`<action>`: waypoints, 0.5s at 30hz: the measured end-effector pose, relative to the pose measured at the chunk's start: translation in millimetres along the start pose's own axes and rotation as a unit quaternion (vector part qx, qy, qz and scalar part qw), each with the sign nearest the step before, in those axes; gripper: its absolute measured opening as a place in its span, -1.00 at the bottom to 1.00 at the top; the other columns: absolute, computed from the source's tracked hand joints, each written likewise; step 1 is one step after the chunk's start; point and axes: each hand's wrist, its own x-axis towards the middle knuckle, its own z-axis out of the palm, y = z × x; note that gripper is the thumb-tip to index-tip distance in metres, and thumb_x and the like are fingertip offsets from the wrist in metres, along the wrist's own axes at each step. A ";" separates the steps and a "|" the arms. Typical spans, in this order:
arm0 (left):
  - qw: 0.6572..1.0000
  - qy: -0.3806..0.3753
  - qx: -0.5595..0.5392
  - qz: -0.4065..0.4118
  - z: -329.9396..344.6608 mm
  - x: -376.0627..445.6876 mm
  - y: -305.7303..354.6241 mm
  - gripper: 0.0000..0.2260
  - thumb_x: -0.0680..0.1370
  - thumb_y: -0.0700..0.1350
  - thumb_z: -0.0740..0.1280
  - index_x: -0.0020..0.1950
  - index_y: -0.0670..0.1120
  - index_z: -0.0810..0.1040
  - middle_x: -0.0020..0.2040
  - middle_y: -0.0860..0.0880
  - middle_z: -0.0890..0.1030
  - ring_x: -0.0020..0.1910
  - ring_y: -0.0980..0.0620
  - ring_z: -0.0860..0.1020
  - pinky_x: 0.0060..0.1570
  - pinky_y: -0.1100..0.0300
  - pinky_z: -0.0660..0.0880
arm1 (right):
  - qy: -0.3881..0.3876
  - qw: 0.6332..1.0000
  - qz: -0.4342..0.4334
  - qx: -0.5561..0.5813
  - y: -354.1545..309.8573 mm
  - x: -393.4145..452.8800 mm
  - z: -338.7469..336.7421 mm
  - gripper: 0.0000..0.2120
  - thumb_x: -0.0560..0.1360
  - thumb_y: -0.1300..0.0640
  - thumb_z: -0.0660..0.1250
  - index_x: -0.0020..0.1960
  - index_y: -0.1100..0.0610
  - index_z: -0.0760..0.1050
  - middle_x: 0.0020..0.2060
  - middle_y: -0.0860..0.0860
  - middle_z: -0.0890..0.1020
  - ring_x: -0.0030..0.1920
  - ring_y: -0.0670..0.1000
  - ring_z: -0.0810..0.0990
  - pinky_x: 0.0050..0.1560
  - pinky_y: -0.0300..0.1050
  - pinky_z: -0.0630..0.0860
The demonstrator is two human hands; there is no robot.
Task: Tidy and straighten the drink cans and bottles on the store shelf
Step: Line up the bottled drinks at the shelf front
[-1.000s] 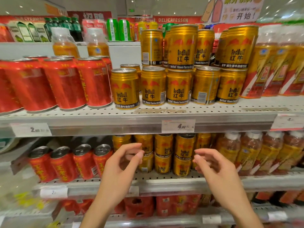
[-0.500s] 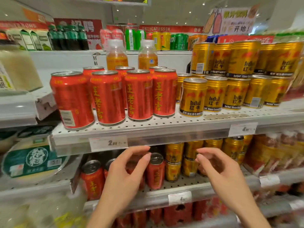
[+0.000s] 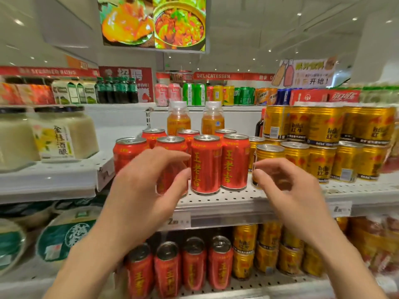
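Several red cans (image 3: 206, 165) with yellow characters stand in rows on the perforated middle shelf (image 3: 226, 201). Right of them sit stacked gold Red Bull cans (image 3: 323, 160). My left hand (image 3: 146, 190) is raised in front of the second red can (image 3: 170, 145) from the left, thumb and fingers spread around its front without a clear grip. My right hand (image 3: 289, 190) hovers with curled, parted fingers in front of the leftmost gold can (image 3: 268, 151). Neither hand lifts anything. Two orange bottles (image 3: 178, 119) stand behind the red cans.
Pale jars (image 3: 62, 134) fill the shelf section to the left. On the lower shelf, more red cans (image 3: 194, 264) and gold cans (image 3: 267, 251) stand below my arms. A price tag (image 3: 179, 221) hangs on the shelf edge. Assorted cans line the top shelf (image 3: 216, 94).
My view has swung left and up from the gold cans to the red ones. Both hands have risen from the lower shelf to the middle shelf, close to the cans.
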 end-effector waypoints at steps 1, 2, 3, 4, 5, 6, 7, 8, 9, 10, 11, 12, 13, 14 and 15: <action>0.999 0.006 0.028 0.016 -2.8 9.8 -3.5 -0.78 0.55 -0.03 0.38 0.14 -0.09 0.65 -0.05 0.06 0.65 -0.07 0.07 0.59 -0.05 0.17 0.53 | 0.009 1.000 -0.025 -0.016 -5.4 11.2 1.5 -0.88 0.55 -0.02 0.36 0.07 -0.10 0.61 -0.14 -0.22 0.68 -0.09 -0.19 0.65 -0.11 -0.27 0.56; 0.998 0.008 0.055 0.025 -4.3 18.7 -6.7 -0.77 0.54 -0.03 0.39 0.14 -0.10 0.65 -0.02 0.03 0.64 -0.03 0.02 0.58 -0.02 0.10 0.54 | 0.017 0.998 -0.049 -0.038 -10.0 22.2 3.5 -0.87 0.56 -0.01 0.36 0.08 -0.07 0.61 -0.12 -0.21 0.66 -0.11 -0.19 0.64 -0.14 -0.30 0.55; 0.996 0.002 0.079 0.030 -4.9 27.1 -9.4 -0.76 0.53 -0.02 0.39 0.14 -0.10 0.65 0.00 0.00 0.63 0.01 -0.01 0.57 0.01 0.05 0.54 | 0.022 0.995 -0.069 -0.062 -14.3 32.5 6.0 -0.86 0.57 0.00 0.36 0.10 -0.04 0.60 -0.09 -0.18 0.64 -0.12 -0.20 0.62 -0.16 -0.34 0.52; 0.995 -0.010 0.097 0.032 -4.2 34.8 -12.1 -0.74 0.53 0.00 0.38 0.15 -0.09 0.64 0.02 -0.01 0.61 0.04 -0.02 0.55 0.05 0.01 0.54 | 0.026 0.992 -0.087 -0.085 -18.4 42.5 8.8 -0.84 0.58 0.00 0.36 0.13 -0.01 0.60 -0.06 -0.15 0.62 -0.12 -0.19 0.60 -0.16 -0.36 0.51; 0.993 -0.028 0.108 0.032 -3.1 41.8 -14.3 -0.71 0.53 0.04 0.37 0.18 -0.08 0.63 0.05 -0.01 0.60 0.07 -0.01 0.54 0.08 0.01 0.53 | 0.025 0.989 -0.103 -0.106 -21.9 51.3 11.7 -0.82 0.58 0.00 0.35 0.14 0.01 0.59 -0.03 -0.12 0.59 -0.11 -0.17 0.59 -0.14 -0.34 0.52; 0.992 -0.048 0.115 0.029 -1.7 47.8 -16.6 -0.69 0.54 0.06 0.35 0.20 -0.06 0.62 0.07 0.00 0.59 0.09 0.00 0.52 0.11 0.01 0.52 | 0.022 0.984 -0.118 -0.129 -24.2 59.5 15.0 -0.80 0.58 -0.01 0.34 0.15 0.03 0.60 -0.01 -0.10 0.57 -0.10 -0.13 0.58 -0.09 -0.26 0.55; 0.990 -0.066 0.120 0.025 0.0 52.6 -19.5 -0.68 0.55 0.08 0.34 0.22 -0.04 0.61 0.09 0.01 0.58 0.11 0.01 0.51 0.13 0.02 0.51 | 0.014 0.979 -0.133 -0.154 -25.5 66.3 18.1 -0.80 0.58 -0.02 0.34 0.13 0.04 0.61 -0.02 -0.09 0.56 -0.06 -0.10 0.56 -0.03 -0.18 0.56; 0.988 -0.082 0.125 0.020 1.0 56.2 -23.0 -0.69 0.56 0.10 0.35 0.23 -0.02 0.61 0.09 0.02 0.57 0.12 0.02 0.50 0.14 0.02 0.51 | 0.003 0.974 -0.143 -0.177 -25.7 71.7 20.9 -0.80 0.58 -0.02 0.34 0.10 0.05 0.62 -0.04 -0.09 0.56 -0.02 -0.08 0.54 0.02 -0.12 0.55; 0.987 -0.096 0.131 0.015 1.3 59.4 -26.6 -0.70 0.56 0.11 0.36 0.22 0.00 0.61 0.09 0.04 0.55 0.12 0.04 0.49 0.14 0.03 0.50 | -0.008 0.970 -0.148 -0.194 -25.3 75.7 22.4 -0.82 0.58 -0.02 0.34 0.07 0.05 0.63 -0.06 -0.09 0.56 -0.01 -0.07 0.52 0.05 -0.09 0.53; 0.985 -0.107 0.137 0.011 0.8 61.8 -30.3 -0.70 0.55 0.14 0.36 0.20 0.02 0.62 0.07 0.06 0.54 0.10 0.05 0.48 0.13 0.04 0.50 | -0.015 0.967 -0.152 -0.205 -24.3 78.7 23.0 -0.83 0.58 -0.02 0.34 0.04 0.05 0.63 -0.09 -0.10 0.56 -0.01 -0.07 0.50 0.05 -0.08 0.52; 0.983 -0.118 0.143 0.006 -0.6 63.8 -33.6 -0.70 0.54 0.18 0.36 0.17 0.04 0.62 0.05 0.09 0.53 0.08 0.07 0.48 0.11 0.06 0.50 | -0.018 0.965 -0.155 -0.212 -23.1 80.9 22.7 -0.83 0.58 -0.02 0.34 0.02 0.04 0.64 -0.11 -0.11 0.56 -0.02 -0.07 0.49 0.03 -0.09 0.51; 0.980 -0.131 0.151 0.000 -2.2 65.7 -36.2 -0.68 0.53 0.22 0.33 0.15 0.06 0.61 0.04 0.11 0.53 0.07 0.08 0.48 0.09 0.08 0.50 | -0.018 0.963 -0.160 -0.217 -22.4 82.2 22.1 -0.84 0.58 -0.03 0.35 0.01 0.03 0.63 -0.13 -0.12 0.56 -0.03 -0.08 0.49 0.02 -0.10 0.50; 0.977 -0.144 0.160 -0.005 -3.9 67.5 -38.1 -0.66 0.52 0.27 0.30 0.14 0.08 0.60 0.03 0.13 0.52 0.06 0.09 0.48 0.08 0.10 0.50 | -0.020 0.961 -0.164 -0.220 -22.5 83.3 21.2 -0.85 0.58 -0.03 0.35 -0.01 0.02 0.63 -0.14 -0.13 0.56 -0.04 -0.08 0.49 0.00 -0.12 0.48; 0.974 -0.156 0.165 -0.008 -5.1 69.4 -39.4 -0.64 0.51 0.30 0.28 0.14 0.10 0.60 0.03 0.15 0.51 0.06 0.09 0.48 0.08 0.10 0.50 | -0.023 0.960 -0.167 -0.223 -22.9 84.5 20.6 -0.86 0.58 -0.03 0.35 -0.02 0.01 0.62 -0.15 -0.14 0.55 -0.06 -0.08 0.49 -0.03 -0.15 0.45; 0.972 -0.165 0.167 -0.011 -5.9 70.8 -40.0 -0.64 0.51 0.31 0.27 0.14 0.11 0.59 0.03 0.16 0.50 0.07 0.10 0.48 0.09 0.09 0.51 | -0.028 0.959 -0.167 -0.226 -23.8 86.2 20.1 -0.87 0.58 -0.04 0.35 -0.03 0.01 0.61 -0.17 -0.15 0.54 -0.09 -0.09 0.48 -0.05 -0.17 0.42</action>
